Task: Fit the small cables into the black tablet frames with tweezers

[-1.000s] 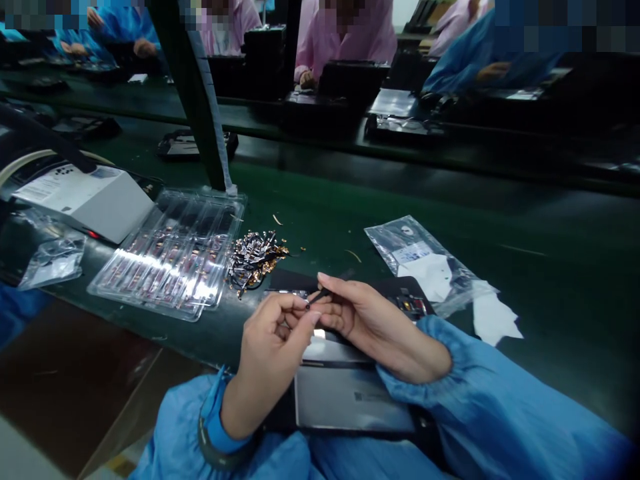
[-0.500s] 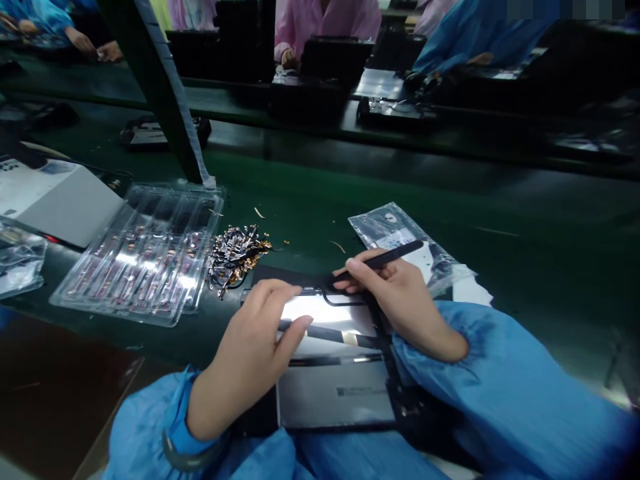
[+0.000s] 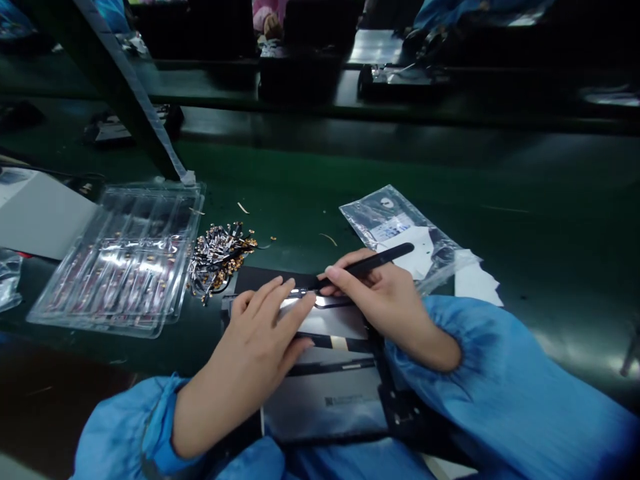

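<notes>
- The right hand [image 3: 385, 300] pinches a black tool [image 3: 367, 264] between thumb and fingers; its tip points left onto the top edge of the device [image 3: 330, 393].
- The left hand [image 3: 260, 340] lies flat on the device, fingers spread and pressed on its upper part, holding nothing; its fingertips sit just beside the tool's tip.
- The device lies at the near edge of the green bench [image 3: 550, 220], partly over the person's lap.
- A heap of small parts [image 3: 217, 257] lies just beyond the device's left corner, with a clear tray [image 3: 120, 263] beside it.
- A plastic bag [image 3: 400, 227] lies just behind the right hand, white paper [image 3: 477, 283] at its right.
- Right of the bag the bench is bare.
</notes>
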A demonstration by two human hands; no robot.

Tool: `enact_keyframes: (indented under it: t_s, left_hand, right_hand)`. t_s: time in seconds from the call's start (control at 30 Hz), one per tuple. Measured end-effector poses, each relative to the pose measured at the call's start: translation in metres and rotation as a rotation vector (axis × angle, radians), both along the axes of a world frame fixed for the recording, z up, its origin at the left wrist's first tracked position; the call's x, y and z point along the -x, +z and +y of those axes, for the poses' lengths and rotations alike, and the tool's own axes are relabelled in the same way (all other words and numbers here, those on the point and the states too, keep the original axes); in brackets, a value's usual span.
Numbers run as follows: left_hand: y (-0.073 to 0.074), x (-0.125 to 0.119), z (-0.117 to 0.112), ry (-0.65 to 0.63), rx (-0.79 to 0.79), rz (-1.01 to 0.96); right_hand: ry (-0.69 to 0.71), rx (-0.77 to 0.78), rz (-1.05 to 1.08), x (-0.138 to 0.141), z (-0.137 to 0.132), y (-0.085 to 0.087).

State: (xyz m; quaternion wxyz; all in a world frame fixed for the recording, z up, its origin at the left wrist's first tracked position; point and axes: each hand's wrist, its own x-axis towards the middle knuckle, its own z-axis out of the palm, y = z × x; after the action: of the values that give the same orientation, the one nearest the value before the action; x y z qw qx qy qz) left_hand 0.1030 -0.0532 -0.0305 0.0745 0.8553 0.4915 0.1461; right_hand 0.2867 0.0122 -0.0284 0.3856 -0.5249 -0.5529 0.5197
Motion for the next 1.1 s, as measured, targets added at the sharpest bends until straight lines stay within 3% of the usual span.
enact_keyframes:
  t_s: [0.27, 0.5, 0.97, 1.1]
  left_hand:
    - [-0.001, -0.001, -0.002, -0.006, -0.047, 0.06]
    - [0.003, -0.006, 0.008, 0.011, -0.09, 0.135]
    - [0.014, -0.02, 0.017, -0.051, -0.132, 0.496]
    - [0.018, -0.018, 0.02, -0.041, -0.094, 0.481]
  right_hand:
    - [0.056, -0.143, -0.207, -0.001, -0.003, -0.005]
    - [-0.194, -0.023, 0.126, -0.004, -0.003, 0.005]
    - [-0.44, -0.281, 0.297, -0.041, -0.007, 0.009]
    - [-0.524, -0.333, 0.262, -0.054, -0.009, 0.001]
